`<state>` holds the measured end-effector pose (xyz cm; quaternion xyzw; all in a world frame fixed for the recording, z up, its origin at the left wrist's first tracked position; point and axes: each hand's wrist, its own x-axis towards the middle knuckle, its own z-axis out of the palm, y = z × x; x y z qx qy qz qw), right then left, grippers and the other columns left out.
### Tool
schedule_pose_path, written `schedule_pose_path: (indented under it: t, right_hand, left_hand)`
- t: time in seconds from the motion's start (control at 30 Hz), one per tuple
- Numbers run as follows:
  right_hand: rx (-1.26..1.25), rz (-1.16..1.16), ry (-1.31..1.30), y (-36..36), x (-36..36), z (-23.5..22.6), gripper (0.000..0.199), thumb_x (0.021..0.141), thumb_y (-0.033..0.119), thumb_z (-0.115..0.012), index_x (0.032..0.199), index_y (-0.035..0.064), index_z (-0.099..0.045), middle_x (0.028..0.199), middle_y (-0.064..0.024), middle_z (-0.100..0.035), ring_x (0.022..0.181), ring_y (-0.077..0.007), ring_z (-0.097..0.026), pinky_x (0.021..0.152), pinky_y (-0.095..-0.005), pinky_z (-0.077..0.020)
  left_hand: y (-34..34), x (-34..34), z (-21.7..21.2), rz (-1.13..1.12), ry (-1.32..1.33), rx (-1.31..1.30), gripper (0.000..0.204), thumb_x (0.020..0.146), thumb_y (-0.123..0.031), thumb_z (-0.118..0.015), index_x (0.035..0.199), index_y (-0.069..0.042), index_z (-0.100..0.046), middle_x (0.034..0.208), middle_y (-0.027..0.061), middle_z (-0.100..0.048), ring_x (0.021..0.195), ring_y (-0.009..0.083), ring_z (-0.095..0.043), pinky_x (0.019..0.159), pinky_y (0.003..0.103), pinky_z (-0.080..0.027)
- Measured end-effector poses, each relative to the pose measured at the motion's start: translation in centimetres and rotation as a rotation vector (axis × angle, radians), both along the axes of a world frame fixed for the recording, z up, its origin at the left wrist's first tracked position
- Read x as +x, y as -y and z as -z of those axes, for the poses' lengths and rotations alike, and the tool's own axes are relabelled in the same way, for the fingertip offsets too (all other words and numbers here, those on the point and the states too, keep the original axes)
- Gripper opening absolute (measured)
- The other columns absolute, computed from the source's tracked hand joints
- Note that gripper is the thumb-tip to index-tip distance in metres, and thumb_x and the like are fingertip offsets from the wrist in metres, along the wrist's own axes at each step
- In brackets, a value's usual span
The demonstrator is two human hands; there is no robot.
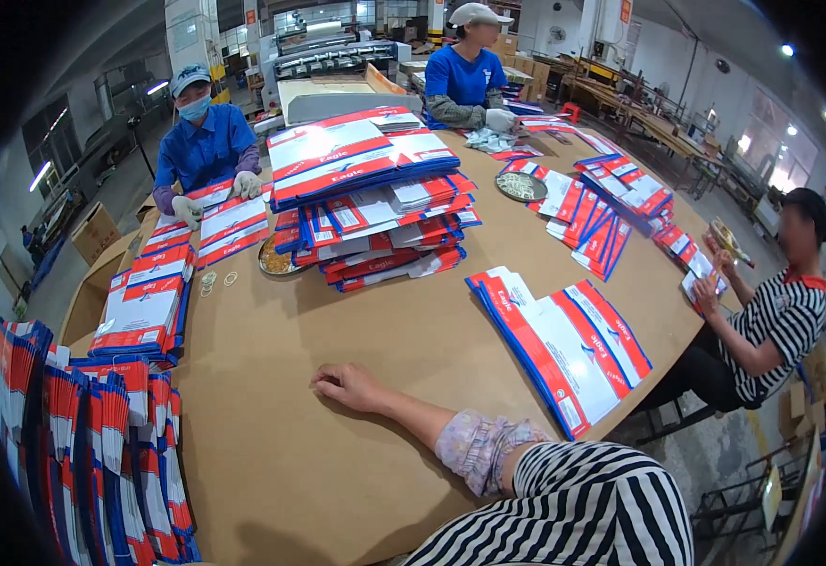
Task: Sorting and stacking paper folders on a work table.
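My right hand (349,387) rests on the brown tabletop (272,453), its forearm reaching in from the lower right in a floral cuff and black-and-white striped sleeve. Its fingers are loosely curled, and nothing shows in them. My left hand is out of the picture. To the right of my forearm lies a flat stack of red, white and blue printed cartons (578,349). Beyond my hand rises a tall, uneven pile of the same folded cartons (366,165). A few loose rubber bands (208,281) lie at the left of that pile.
Folded cartons (102,453) stand packed along the left edge. A round tray of rubber bands (279,257) touches the big pile; another round tray (520,187) sits farther right. Three people (207,141) work around the table, two opposite and one at the right, with more cartons (590,217).
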<state>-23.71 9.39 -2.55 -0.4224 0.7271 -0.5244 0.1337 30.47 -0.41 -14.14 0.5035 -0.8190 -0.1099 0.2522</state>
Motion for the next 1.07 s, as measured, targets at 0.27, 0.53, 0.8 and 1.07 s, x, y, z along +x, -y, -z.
schedule_pose_path:
  t: [0.27, 0.53, 0.8, 1.07]
  right_hand:
    - [0.056, 0.002, -0.068, -0.5, -0.1, -0.7, 0.02, 0.083, 0.023, -0.056, 0.092, 0.0072, -0.065, 0.083, -0.0138, -0.066, 0.079, -0.0313, -0.063, 0.071, -0.0402, -0.0488]
    - [0.049, 0.017, -0.074, 1.4, 0.3, 0.6, 0.02, 0.083, 0.022, -0.057, 0.094, 0.0072, -0.066, 0.089, -0.0157, -0.066, 0.082, -0.0317, -0.063, 0.074, -0.0385, -0.0494]
    - [0.063, 0.032, -0.04, 0.2, 1.0, -0.7, 0.02, 0.085, 0.021, -0.058, 0.097, 0.0068, -0.065, 0.085, -0.0136, -0.067, 0.077, -0.0269, -0.065, 0.072, -0.0353, -0.0503]
    - [0.054, 0.059, -0.099, 0.3, -0.2, -0.1, 0.021, 0.084, 0.021, -0.057, 0.096, 0.0066, -0.065, 0.085, -0.0134, -0.066, 0.079, -0.0283, -0.064, 0.072, -0.0363, -0.0494]
  left_hand:
    - [0.7, 0.3, 0.4, 0.065, 0.025, 0.127, 0.075, 0.086, -0.044, -0.056, 0.137, 0.001, -0.025, 0.132, 0.0277, -0.036, 0.12, 0.0388, -0.039, 0.104, 0.045, -0.03]
    - [-8.8, -2.8, -2.7, -0.202, -0.123, 0.209, 0.069, 0.083, -0.025, -0.06, 0.137, 0.003, -0.027, 0.143, 0.0288, -0.021, 0.132, 0.0425, -0.023, 0.109, 0.045, -0.018]
    - [-12.3, -6.5, -6.8, -0.283, -0.048, 0.197, 0.071, 0.085, -0.024, -0.056, 0.142, -0.001, -0.021, 0.143, 0.0298, -0.02, 0.132, 0.0438, -0.022, 0.109, 0.047, -0.017]
    - [-9.0, -3.6, -4.4, -0.384, -0.087, 0.218, 0.069, 0.085, -0.031, -0.057, 0.143, -0.009, -0.026, 0.145, 0.0208, -0.027, 0.133, 0.04, -0.024, 0.11, 0.046, -0.017]
